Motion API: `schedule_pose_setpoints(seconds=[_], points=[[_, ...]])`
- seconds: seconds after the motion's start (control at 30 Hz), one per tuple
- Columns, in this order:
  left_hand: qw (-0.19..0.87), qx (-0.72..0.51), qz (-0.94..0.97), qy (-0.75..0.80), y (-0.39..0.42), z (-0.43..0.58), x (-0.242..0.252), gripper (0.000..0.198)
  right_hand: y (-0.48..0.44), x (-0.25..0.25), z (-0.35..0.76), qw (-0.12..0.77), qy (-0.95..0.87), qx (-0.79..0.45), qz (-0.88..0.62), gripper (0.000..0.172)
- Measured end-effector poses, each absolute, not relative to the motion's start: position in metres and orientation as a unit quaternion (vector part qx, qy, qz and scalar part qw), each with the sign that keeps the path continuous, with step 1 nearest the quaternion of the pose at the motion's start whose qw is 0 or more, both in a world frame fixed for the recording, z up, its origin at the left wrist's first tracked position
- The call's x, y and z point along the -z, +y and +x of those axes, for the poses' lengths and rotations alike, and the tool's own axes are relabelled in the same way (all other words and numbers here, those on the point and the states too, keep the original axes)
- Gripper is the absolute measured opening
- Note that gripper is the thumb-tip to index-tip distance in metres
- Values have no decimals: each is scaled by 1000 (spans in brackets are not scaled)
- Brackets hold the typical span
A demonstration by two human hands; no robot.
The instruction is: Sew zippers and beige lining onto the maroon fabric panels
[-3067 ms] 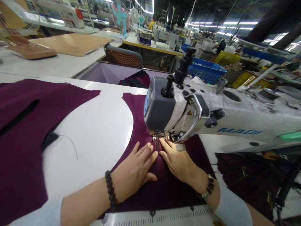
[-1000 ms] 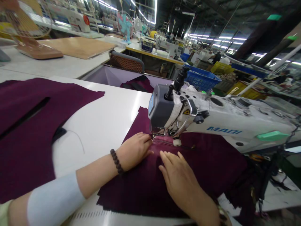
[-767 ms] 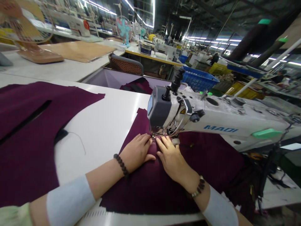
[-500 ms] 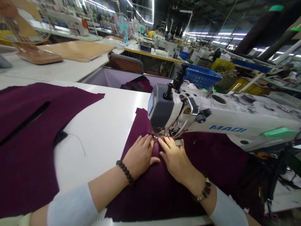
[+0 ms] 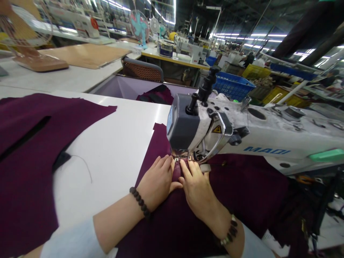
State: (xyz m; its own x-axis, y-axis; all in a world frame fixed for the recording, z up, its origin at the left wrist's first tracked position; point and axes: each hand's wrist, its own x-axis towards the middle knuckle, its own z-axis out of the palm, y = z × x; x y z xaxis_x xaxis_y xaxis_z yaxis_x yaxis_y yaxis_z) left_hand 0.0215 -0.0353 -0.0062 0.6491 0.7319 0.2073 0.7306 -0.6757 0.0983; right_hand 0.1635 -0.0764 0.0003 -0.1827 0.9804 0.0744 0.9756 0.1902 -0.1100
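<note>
A maroon fabric piece (image 5: 161,222) lies beneath the head of the sewing machine (image 5: 199,125). My left hand (image 5: 158,179) rests flat on this cloth, its fingers stretched toward the presser foot (image 5: 176,159). Just right of the foot, my right hand (image 5: 197,186) presses on the same fabric with its fingers out. Both thumbs point inward and come close together. A pale band (image 5: 205,167) shows by the fingers of my right hand. The needle itself is too small to make out.
Another maroon piece (image 5: 24,150) with a dark slit covers the table's left side. Behind the white table (image 5: 107,143) is a lilac bin (image 5: 120,87) with cloth inside. A blue crate (image 5: 233,86) stands behind the machine; a fan (image 5: 29,53) is at far left.
The view has shifted slightly, so the machine appears a little farther right. Both hands stay flat on the cloth by the presser foot, with little visible movement of the fabric.
</note>
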Motion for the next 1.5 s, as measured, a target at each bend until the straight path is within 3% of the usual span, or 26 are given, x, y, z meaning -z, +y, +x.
schedule_pose_setpoints(seconds=[0.37, 0.77, 1.5], points=[[2, -109, 910, 400, -29, 22, 6, 69, -70, -1, 162, 50, -764, -21, -643, 38], [-3, -115, 915, 386, -20, 21, 8, 56, -63, 2, 167, 55, -774, -11, -631, 38], [18, -92, 915, 392, -24, 20, 4, 63, -64, 2, 170, 60, -778, -38, -625, 40]])
